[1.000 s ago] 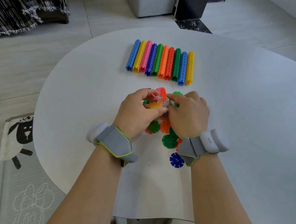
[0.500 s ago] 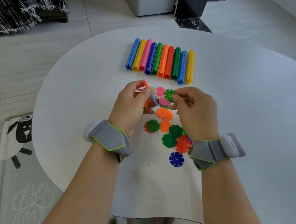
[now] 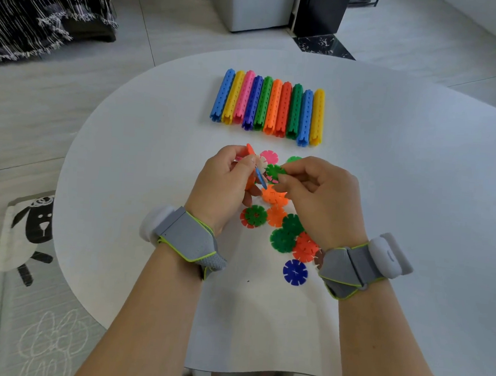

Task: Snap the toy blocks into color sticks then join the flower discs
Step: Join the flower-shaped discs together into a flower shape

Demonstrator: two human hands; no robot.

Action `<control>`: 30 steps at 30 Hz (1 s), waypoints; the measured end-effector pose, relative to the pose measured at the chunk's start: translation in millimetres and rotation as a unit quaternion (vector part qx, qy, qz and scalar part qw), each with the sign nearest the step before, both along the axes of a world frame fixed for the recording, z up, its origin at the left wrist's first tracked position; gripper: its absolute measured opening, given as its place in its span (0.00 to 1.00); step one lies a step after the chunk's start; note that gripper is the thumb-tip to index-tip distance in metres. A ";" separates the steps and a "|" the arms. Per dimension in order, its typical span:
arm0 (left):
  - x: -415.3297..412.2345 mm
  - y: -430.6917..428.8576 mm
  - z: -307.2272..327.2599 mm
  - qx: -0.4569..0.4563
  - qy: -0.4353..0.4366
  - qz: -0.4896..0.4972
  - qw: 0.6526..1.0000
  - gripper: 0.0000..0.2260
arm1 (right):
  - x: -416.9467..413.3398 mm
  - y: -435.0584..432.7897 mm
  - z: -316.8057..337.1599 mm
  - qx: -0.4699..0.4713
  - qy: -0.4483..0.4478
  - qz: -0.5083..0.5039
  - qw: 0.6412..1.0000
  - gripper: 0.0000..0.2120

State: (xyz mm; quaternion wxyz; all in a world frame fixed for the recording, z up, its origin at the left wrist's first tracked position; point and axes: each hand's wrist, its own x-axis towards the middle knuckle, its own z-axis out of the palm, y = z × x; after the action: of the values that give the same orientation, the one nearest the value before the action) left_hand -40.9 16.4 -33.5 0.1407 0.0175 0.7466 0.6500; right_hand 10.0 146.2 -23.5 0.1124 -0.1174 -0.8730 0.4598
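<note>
The fingers [image 3: 244, 166] of the left hand [image 3: 225, 183] are curled and clamped on a small cluster of joined flower discs [image 3: 261, 163], in which white, orange and blue pieces show, held above the tabletop [image 3: 417, 185]. The right hand [image 3: 321, 196] pinches a single green disc [image 3: 273, 171] between thumb and forefinger, just beside the cluster; whether the two touch cannot be told. Under and around the hands the loose discs [image 3: 282, 240] lie flat on the tabletop: pink and green ones beyond the fingers, orange, green and red ones overlapping between the wrists, and a dark blue disc [image 3: 295, 272] alone, nearest the person. Farther away, ten color sticks [image 3: 268, 107] lie side by side in a close row. Each wrist wears a grey strap [image 3: 187, 236] with a white unit. On the floor to the left lies a mat [image 3: 36, 231] with a sheep drawn on it.
</note>
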 end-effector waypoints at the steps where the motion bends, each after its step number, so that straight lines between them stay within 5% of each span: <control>1: 0.1 0.2 0.3 0.000 0.001 0.000 1.000 0.06 | 0.2 -0.2 -0.1 -0.004 0.002 -0.003 1.000 0.08; 30: -0.7 -2.8 -2.2 -0.061 0.026 -0.007 0.998 0.06 | 2.3 0.2 -6.6 0.093 0.059 0.031 0.993 0.07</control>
State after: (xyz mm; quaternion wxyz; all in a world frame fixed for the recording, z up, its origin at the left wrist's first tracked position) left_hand -41.6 13.6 -35.7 0.1269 0.0311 0.7878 0.6019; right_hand 12.3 146.3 -30.0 0.1598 -0.0522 -0.9073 0.3855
